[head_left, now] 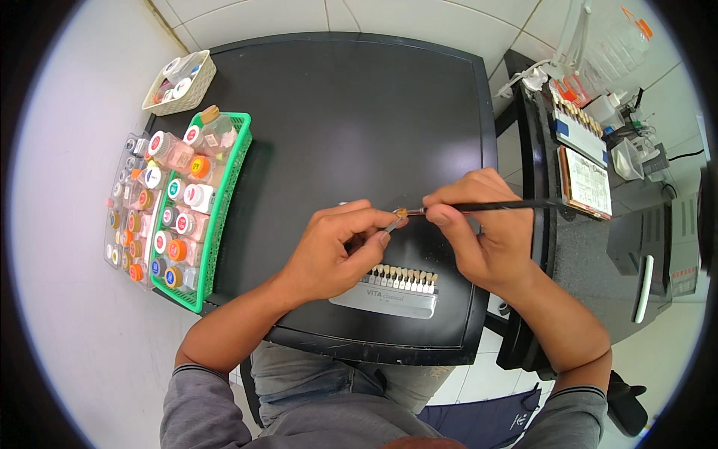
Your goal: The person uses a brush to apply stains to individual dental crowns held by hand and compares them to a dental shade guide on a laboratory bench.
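Above the black table (344, 127), my left hand (329, 251) is closed, pinching a thin, pale grey holder (390, 226) between thumb and fingers. At the holder's upper end is a tiny amber-yellow piece (402, 213), too small to make out fully. My right hand (490, 239) grips a slim brush (493, 205) with a dark handle and metal ferrule. The brush points left, its tip at the amber piece; whether they touch I cannot tell. Just below my left hand lies a dental shade guide (393, 301), a silver plate with a row of tooth-coloured tabs.
A green basket (232, 194) of capped powder jars stands at the table's left, beside a clear rack (129, 217) of small bottles. Behind them sits a cream basket (196, 88). On the right-hand side table are a notebook (587, 182), another shade guide (580, 135) and a grey machine (636, 247).
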Demonstrator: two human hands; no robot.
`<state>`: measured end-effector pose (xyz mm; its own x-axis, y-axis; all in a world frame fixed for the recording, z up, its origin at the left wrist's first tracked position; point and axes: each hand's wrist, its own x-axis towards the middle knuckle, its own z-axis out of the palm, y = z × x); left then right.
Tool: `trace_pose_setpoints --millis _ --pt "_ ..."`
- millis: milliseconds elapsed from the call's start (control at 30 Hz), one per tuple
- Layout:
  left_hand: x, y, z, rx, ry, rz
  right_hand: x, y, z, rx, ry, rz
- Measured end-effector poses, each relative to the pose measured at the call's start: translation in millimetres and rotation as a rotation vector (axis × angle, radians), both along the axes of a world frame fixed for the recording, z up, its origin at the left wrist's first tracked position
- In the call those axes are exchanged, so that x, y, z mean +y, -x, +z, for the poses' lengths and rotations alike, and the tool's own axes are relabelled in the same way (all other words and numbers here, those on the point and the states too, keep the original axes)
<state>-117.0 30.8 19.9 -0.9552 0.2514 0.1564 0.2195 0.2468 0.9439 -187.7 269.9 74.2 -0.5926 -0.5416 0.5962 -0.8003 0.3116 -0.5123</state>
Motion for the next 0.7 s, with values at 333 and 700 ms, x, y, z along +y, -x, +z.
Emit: trace_pose_setpoints --millis 333,700 --pt "0.8 -0.5 -1.0 -0.004 0.000 -0.008 2.0 -0.7 -0.6 0.016 0.031 -0.011" --pt "-3.2 0.1 -8.6 -0.129 -0.136 -0.049 -0.7 1.6 1.7 0.044 0.051 0.103"
